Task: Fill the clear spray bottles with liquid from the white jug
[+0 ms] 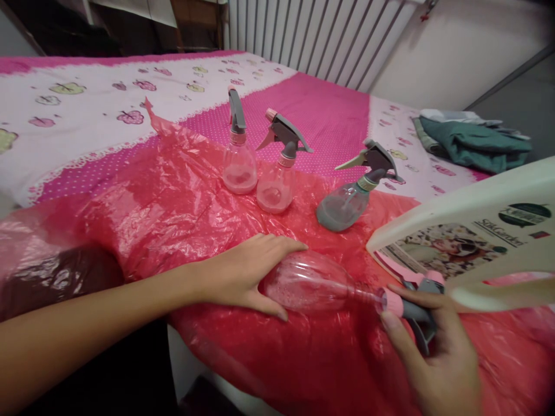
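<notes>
A clear spray bottle [314, 283] lies on its side over the red plastic sheet [143, 190]. My left hand [247, 268] is wrapped round its rounded base, thumb below and fingers above. In my right hand [451, 352] is a grey trigger sprayer head [418, 315] with a pink collar, held in line with the bottle's threaded neck. The collar is at the mouth of the neck; whether it is screwed on I cannot tell. Beyond my hands are two pink-collared spray bottles [240, 167] [277, 185] and a tilted green-collared one [344, 202], each containing some liquid.
A large whitish jug [468, 208] with a printed label leans in at the right, close to my right hand. Folded green cloth [477, 138] lies farther back on the pink patterned bedspread [321, 110]. Dark something shows under the plastic at left. Behind stands a slatted white panel [312, 34].
</notes>
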Demonstrator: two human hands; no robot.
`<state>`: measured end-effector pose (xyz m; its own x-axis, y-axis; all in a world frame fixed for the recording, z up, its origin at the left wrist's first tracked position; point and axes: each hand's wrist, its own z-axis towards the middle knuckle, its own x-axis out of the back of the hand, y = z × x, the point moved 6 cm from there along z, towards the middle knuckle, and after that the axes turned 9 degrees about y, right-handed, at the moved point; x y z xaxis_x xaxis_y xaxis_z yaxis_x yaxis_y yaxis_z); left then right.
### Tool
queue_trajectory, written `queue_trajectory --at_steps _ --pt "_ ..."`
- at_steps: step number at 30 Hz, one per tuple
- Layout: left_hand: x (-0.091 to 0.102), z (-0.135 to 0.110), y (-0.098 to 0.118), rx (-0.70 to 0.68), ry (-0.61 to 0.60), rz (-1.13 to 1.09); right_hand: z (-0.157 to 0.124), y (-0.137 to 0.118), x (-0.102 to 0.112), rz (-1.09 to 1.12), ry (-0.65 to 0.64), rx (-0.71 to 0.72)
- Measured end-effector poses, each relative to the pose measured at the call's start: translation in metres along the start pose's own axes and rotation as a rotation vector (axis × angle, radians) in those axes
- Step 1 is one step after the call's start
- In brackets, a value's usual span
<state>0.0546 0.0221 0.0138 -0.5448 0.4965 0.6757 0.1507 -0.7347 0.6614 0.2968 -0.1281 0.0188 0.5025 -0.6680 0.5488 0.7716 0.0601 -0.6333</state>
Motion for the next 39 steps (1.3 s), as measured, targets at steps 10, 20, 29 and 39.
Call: queue_trajectory --at_steps 10,20,29,39 --pt "0.001 -0.001 0.000 0.000 0.003 -0.003 0.002 -0.008 -0.001 -0.002 0.035 -0.048" --pt "0.000 0.000 0.000 0.010 0.004 -0.017 0.000 -0.006 0.001 -0.034 0.010 0.016" --pt "0.000 0.000 0.000 0.010 0.022 -0.033 -0.002 0.008 0.008 -0.023 0.043 -0.088" --pt "-0.001 -0.001 -0.001 0.000 0.002 -0.009 -0.002 0.010 0.011 -0.012 0.048 -0.104"
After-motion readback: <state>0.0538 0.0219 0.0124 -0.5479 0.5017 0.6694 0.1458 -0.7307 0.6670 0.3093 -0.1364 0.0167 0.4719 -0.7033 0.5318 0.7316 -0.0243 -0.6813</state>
